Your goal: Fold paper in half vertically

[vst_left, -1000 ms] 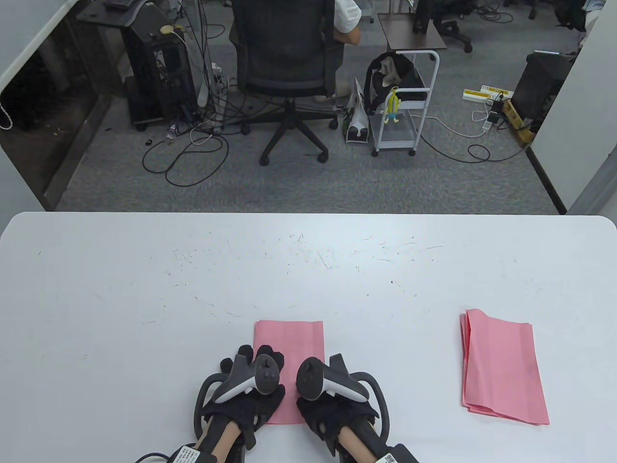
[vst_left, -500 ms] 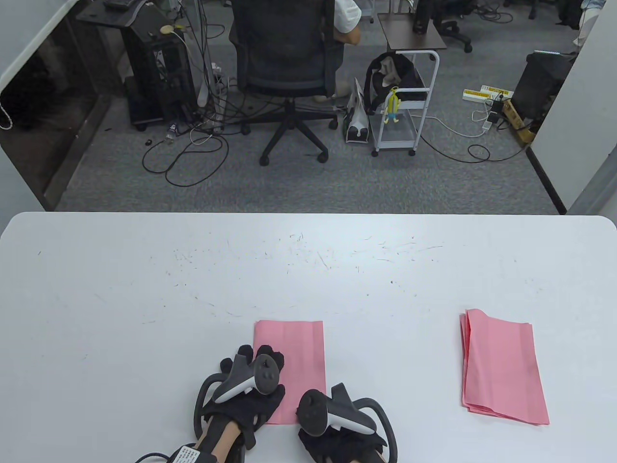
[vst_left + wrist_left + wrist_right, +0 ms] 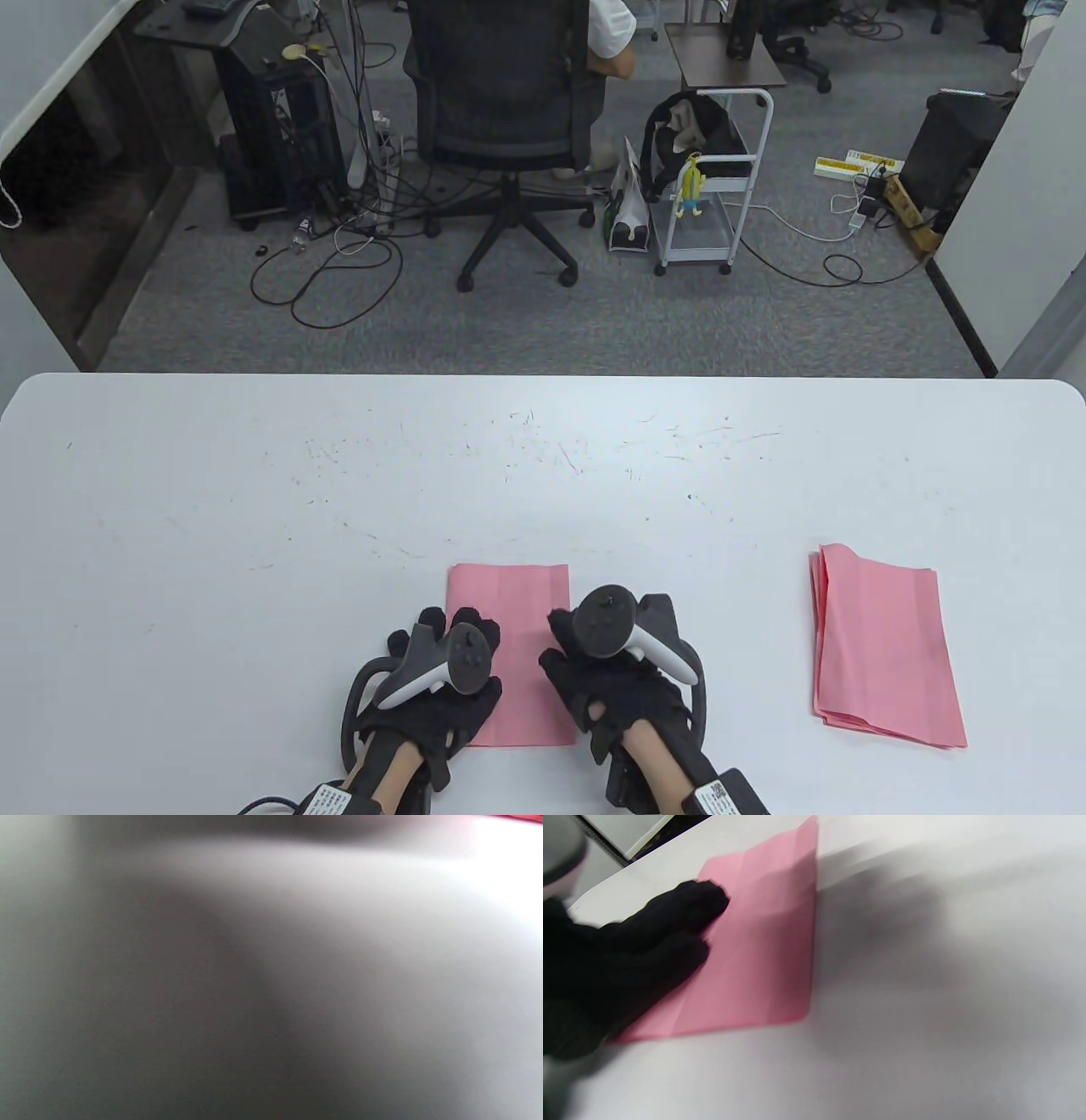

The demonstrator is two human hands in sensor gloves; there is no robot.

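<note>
A pink paper (image 3: 517, 590), folded into a narrow upright rectangle, lies flat on the white table (image 3: 254, 509) near its front edge. My left hand (image 3: 458, 626) rests flat on the paper's lower left part with the fingers spread. My right hand (image 3: 556, 637) lies on the paper's right edge with the fingers stretched forward. The right wrist view shows the paper (image 3: 763, 942) with my left hand's gloved fingers (image 3: 670, 925) lying on it. The left wrist view is a grey blur of table with a red sliver (image 3: 522, 817) at the top right.
A stack of folded pink papers (image 3: 882, 645) lies on the table to the right, apart from my hands. Beyond the table's far edge (image 3: 543, 376) is an office floor with a chair and a white cart.
My right hand drew back toward the table's front edge, then moved forward again along the paper's right edge. My left hand and the paper stayed in place.
</note>
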